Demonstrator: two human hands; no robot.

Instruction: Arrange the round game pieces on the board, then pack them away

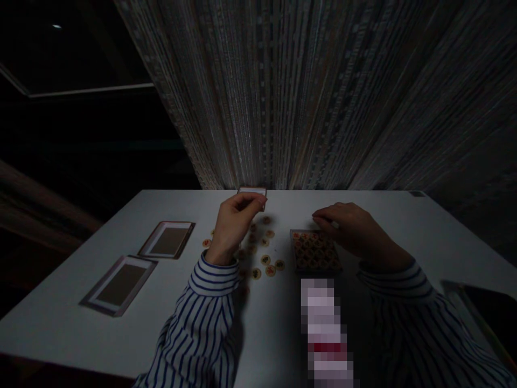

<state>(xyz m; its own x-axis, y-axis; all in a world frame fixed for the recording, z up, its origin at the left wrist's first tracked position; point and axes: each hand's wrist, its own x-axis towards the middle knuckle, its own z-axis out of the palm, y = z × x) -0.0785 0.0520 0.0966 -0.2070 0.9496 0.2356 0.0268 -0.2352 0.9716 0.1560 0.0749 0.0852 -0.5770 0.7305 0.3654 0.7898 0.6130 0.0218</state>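
Observation:
My left hand (234, 223) is raised over the table, thumb and fingertips pinched together. Whatever may be between them is too small or dark to make out. Loose round Chinese chess pieces (265, 260) with red or dark characters lie scattered below and to the right of it, some hidden behind the wrist. A shallow box (292, 253) stands right of the loose pieces, filled with rows of Chinese chess pieces (317, 252). Over its far right corner hovers my right hand (351, 229), its fingers closed together and pointing left. What it holds, if anything, is hidden.
Two flat framed trays or lids (167, 240) lie on the white table (177, 334) at left. Another flat framed object (258, 190) is partly behind my left hand. A pixelated strip (327, 328) covers the front middle. A dark object (493, 312) sits at right; a string curtain (274, 108) hangs behind.

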